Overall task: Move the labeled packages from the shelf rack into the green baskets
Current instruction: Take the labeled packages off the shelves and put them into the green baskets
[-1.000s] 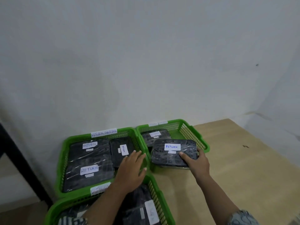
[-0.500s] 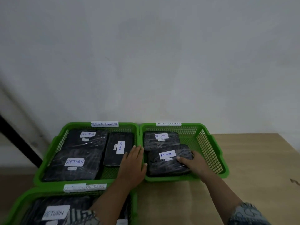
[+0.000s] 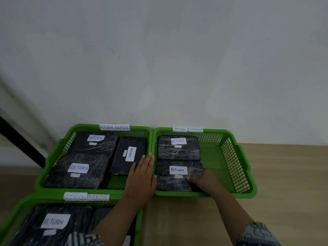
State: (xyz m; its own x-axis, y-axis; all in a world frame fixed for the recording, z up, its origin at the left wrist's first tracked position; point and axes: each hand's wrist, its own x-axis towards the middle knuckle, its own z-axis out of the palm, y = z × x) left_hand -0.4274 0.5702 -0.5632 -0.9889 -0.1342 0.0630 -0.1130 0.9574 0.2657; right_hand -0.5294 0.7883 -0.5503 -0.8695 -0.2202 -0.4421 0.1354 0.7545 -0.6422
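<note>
"RETURN" labels on packages (image 3: 178, 174)

Can't see much of the near basket (image 3: 26, 206), since the bottom edge chops it off and my left forearm covers its right side. My right hand (image 3: 204, 180) hides the front package's (image 3: 170, 181) near corner, and the tiny second stickers under each RETURN label are unreadable.

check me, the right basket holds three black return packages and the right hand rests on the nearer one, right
Not quite: the head view shows two packages in the right basket, not three. The right hand does rest on the nearer package; the far package lies behind it.
</note>
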